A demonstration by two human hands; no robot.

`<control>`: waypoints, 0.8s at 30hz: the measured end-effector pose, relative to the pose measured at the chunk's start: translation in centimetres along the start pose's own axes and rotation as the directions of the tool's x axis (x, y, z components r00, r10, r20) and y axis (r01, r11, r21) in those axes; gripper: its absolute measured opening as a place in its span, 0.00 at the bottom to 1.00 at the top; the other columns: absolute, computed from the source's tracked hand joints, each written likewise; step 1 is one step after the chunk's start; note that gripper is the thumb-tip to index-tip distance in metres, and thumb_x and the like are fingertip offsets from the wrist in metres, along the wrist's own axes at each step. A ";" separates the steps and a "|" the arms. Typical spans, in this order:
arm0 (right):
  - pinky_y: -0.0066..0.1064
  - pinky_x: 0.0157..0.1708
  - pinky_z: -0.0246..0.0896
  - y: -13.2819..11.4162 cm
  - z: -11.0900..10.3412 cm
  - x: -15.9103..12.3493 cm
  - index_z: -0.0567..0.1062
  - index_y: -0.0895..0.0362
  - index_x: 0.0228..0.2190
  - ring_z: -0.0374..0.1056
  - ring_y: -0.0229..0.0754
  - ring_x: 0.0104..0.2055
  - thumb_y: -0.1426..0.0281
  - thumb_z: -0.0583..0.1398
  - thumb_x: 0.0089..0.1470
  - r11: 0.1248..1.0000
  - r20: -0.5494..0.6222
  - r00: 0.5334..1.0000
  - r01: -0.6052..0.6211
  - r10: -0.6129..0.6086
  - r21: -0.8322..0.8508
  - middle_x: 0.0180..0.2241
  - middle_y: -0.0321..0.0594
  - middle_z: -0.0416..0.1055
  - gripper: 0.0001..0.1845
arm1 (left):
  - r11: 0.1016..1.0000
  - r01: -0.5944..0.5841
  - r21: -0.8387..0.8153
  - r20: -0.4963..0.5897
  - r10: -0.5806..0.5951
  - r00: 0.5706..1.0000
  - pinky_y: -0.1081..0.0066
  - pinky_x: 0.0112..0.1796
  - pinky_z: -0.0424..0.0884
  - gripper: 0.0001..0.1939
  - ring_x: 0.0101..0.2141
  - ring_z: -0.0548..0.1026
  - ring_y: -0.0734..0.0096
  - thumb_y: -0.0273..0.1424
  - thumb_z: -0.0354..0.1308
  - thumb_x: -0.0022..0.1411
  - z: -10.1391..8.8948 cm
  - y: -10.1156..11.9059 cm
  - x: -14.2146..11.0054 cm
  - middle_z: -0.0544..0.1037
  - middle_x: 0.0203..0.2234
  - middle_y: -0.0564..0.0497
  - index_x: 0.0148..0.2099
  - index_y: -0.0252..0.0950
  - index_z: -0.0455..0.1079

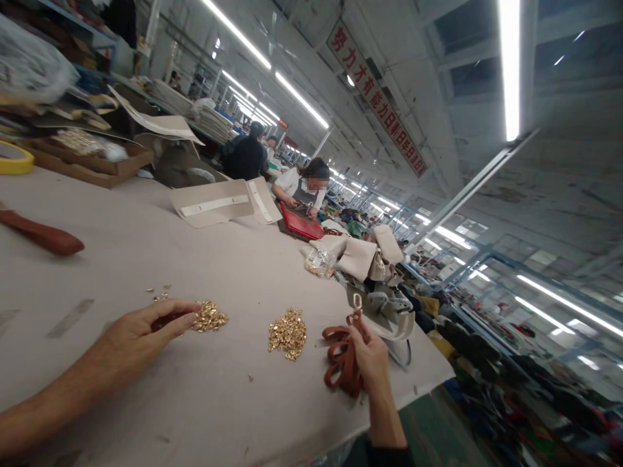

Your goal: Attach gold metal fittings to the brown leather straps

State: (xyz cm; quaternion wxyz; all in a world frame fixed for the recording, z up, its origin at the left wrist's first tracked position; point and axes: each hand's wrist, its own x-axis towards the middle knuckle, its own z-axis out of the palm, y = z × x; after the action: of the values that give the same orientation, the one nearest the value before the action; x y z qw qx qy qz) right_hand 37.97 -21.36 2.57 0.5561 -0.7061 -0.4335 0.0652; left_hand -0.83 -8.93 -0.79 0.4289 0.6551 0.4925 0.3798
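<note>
My left hand [150, 324] reaches over the grey tabletop [204, 395]. Its thumb and fingertips come close together at the edge of a small heap of gold metal pieces [211, 318], which look like rivets; anything between the tips is too small to make out. A brown leather strap [346, 363], gathered in loops, hangs from my right hand [370, 353], which is closed on it near one end. A gold ring-shaped fitting [357, 301] sticks up from that end. Between the hands lies a second heap of gold pieces [288, 333].
A brown-handled tool [41, 232] and yellow tape roll [14, 157] lie left, near a cardboard tray [82, 162]. Beige panels [214, 202] lie farther back. Beige bags [359, 258] sit at the right edge. Across the table, a person [304, 188] handles a red item [300, 222].
</note>
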 end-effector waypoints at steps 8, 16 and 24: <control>0.33 0.41 0.66 0.1 3.9 -6.0 0.79 0.56 0.38 0.72 0.45 0.39 0.66 0.57 0.61 0.915 0.357 0.868 0.396 -0.345 -0.078 0.36 0.43 0.76 0.12 | 0.996 -0.061 0.058 -0.015 0.062 0.998 0.67 0.48 0.68 0.26 0.46 0.75 0.57 0.51 0.57 0.54 0.1 1.0 -0.3 0.81 0.44 0.50 0.46 0.37 0.76; 0.28 0.32 0.63 1.1 11.9 -10.0 0.74 0.55 0.33 0.69 0.42 0.33 0.76 0.52 0.64 0.638 0.573 0.537 0.769 -0.619 -0.031 0.30 0.39 0.70 0.13 | 0.969 -0.098 0.227 -0.054 0.113 0.992 0.68 0.41 0.72 0.25 0.39 0.77 0.62 0.48 0.49 0.61 -2.4 0.4 0.0 0.80 0.39 0.47 0.46 0.35 0.74; 0.24 0.30 0.62 4.1 13.3 -8.2 0.73 0.53 0.33 0.69 0.38 0.30 0.72 0.51 0.69 0.458 0.557 0.341 0.885 -0.758 0.082 0.28 0.36 0.69 0.14 | 0.657 0.199 0.727 -0.349 0.104 0.931 0.46 0.54 0.62 0.30 0.53 0.67 0.37 0.44 0.48 0.60 -14.2 -1.0 5.6 0.68 0.51 0.30 0.58 0.29 0.67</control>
State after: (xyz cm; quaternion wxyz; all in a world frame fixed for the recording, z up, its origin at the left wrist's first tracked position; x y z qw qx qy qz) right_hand 27.53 -17.32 -9.03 0.2833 -0.4003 -0.8668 -0.0896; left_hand -12.98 -0.69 3.62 0.0314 0.6787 0.6921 0.2437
